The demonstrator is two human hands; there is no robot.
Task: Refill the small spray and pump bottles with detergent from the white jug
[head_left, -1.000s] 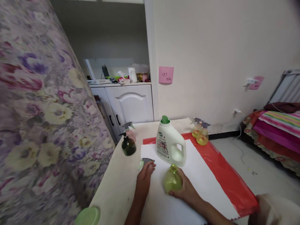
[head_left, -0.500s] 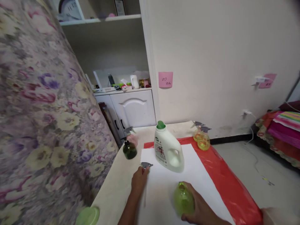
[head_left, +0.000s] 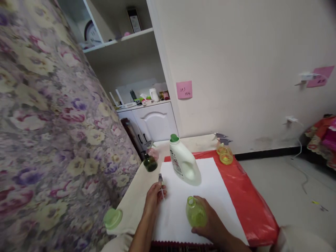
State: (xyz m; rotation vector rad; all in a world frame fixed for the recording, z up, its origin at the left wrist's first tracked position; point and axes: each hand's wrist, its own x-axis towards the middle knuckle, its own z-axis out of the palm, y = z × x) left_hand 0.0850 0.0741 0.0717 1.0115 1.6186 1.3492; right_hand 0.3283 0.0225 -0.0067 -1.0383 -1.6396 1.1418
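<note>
My left hand (head_left: 154,196) grips a grey spray nozzle (head_left: 160,177) whose thin pale tube hangs below the fingers, over the left edge of the white sheet (head_left: 210,175). My right hand (head_left: 206,218) is wrapped round a see-through yellow-green bottle (head_left: 194,212) with an uncapped mouth, tilted slightly, above the sheet's near part. Beyond both hands stands a large white detergent jug (head_left: 183,162) with a green neck opening. Whether liquid is inside the yellow-green bottle I cannot make out.
A dark green bottle (head_left: 150,162) and a pink spray bottle (head_left: 152,151) stand at the table's left. Two yellowish spray bottles, the nearer one (head_left: 226,155) clearer, stand far right beside red plastic (head_left: 244,196). A green lid (head_left: 112,218) lies near left; a floral curtain (head_left: 65,140) hangs beside.
The nozzle in my left hand has turned, so its tube shows below the fingers. My right hand has tipped the bottle a little, with its mouth leftward. The view has shifted and tilted.
</note>
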